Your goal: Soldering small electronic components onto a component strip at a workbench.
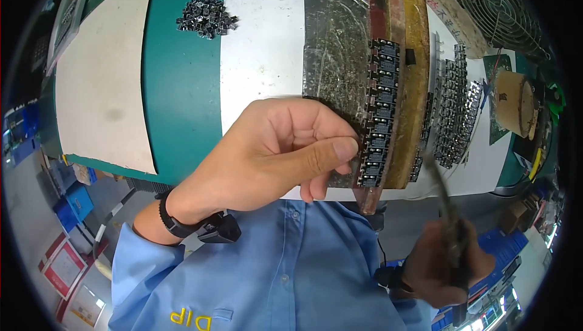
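Left hand [285,149] sits mid-frame, fingers curled, thumb pressed against the forefinger, pinching the near edge of a long dark fixture board [340,58]. The board runs from 12 o'clock down to frame centre and lies on the desk [261,52]. A column of small black components [379,112] lines the board's right edge, just beside the left thumb tip. A black wrist strap [173,222] is on the left wrist, above a blue sleeve [243,276].

Right hand [449,264] is at 5 o'clock, low in frame and in shadow, closed around a thin dark tool [446,209] that points up toward the board's lower right corner. The tool is motion-blurred; its tip cannot be made out.

A loose pile of small black parts [206,16] sits on the green mat [182,76] at 11 o'clock, well apart from both hands. Racks of metal parts [452,112] stand at 3 o'clock, right of the board. A tape roll [516,100] lies further right, with a wire fan guard [492,3] at 1 o'clock.
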